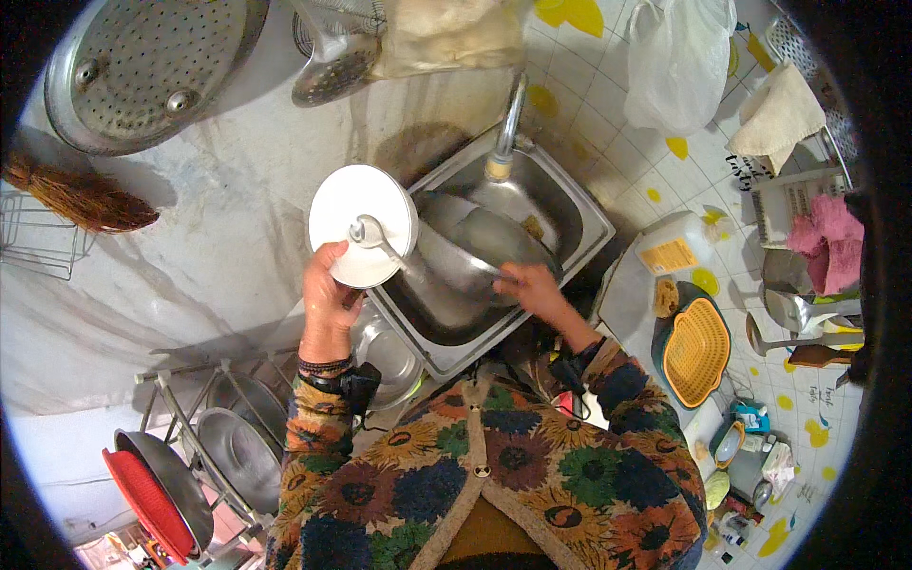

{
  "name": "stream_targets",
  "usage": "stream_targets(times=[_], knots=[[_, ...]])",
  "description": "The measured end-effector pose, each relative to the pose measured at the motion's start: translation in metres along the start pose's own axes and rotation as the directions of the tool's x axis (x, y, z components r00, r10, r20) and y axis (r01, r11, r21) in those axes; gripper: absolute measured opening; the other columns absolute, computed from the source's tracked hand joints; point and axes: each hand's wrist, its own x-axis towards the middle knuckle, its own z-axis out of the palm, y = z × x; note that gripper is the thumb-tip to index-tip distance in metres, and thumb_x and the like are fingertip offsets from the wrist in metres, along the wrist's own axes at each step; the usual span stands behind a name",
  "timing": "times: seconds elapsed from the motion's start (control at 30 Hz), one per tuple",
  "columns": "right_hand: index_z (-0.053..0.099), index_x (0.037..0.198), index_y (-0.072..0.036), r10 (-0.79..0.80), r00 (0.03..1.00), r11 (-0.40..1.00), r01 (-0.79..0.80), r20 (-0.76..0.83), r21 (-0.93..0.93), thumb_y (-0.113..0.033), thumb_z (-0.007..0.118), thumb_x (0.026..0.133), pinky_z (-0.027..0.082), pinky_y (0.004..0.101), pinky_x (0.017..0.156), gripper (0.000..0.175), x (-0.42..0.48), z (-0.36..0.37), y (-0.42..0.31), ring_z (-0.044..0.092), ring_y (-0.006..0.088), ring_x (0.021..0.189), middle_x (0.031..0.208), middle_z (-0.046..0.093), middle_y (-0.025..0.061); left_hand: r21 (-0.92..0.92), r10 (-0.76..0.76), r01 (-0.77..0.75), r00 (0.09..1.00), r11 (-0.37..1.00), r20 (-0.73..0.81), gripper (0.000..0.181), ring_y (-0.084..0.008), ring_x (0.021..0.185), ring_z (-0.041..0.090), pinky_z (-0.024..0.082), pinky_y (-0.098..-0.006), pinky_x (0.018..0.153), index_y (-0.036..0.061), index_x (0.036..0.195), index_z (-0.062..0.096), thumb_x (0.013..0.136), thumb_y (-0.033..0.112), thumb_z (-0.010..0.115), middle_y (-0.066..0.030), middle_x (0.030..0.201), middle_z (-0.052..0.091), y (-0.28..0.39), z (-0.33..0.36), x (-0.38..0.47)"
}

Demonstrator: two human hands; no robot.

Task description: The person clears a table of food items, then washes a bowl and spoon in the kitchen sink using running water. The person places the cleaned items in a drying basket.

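Note:
My left hand [326, 303] grips a white bowl [338, 196] by its near rim, beside the left edge of the sink. A metal spoon [372, 231] rests in the bowl, its handle over the rim. My right hand [533, 288] holds the near rim of a large metal basin [491, 239], which sits tilted inside the stainless steel sink [595, 231]. The right fingers are slightly blurred, and some are hidden behind the rim. Over the sink's far corner hangs the faucet [509, 117], with a yellowish fitting at its end.
Metal basins [239, 456] and a red colander [146, 506] stand on a rack at lower left. A skimmer [335, 71] and a perforated steamer tray [157, 68] hang on the wall. Along the right counter are a yellow basket [697, 353] and a plastic jug [673, 242].

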Motion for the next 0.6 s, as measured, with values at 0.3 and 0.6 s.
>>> stream_targets(times=[0.3,0.6], knots=[[0.068,0.103,-0.001,0.258,0.920,0.735,-0.385,0.294,0.559,-0.021,0.076,0.073,0.044,0.0297,0.082,0.036,0.088,-0.090,-0.005,0.059,0.0143,0.081,0.089,0.067,0.0024,-0.087,0.093,-0.091,0.996,0.992,0.018,0.032,-0.0255,0.087,0.062,0.052,-0.0394,0.076,0.0005,0.105,0.059,0.080,0.020,0.060,-0.0109,0.098,0.064,0.033,0.021,-0.020],[0.066,0.102,-0.001,0.203,0.949,0.800,-0.303,0.242,0.518,-0.019,0.076,0.074,0.044,0.0280,0.078,0.035,0.068,-0.089,-0.006,0.058,0.0120,0.080,0.089,0.066,0.0006,-0.010,0.049,-0.049,0.998,0.999,-0.042,0.050,-0.0293,0.093,0.063,0.055,-0.0477,0.069,0.0074,0.120,0.054,0.076,0.031,0.062,-0.0105,0.108,0.063,0.023,0.001,-0.013]])
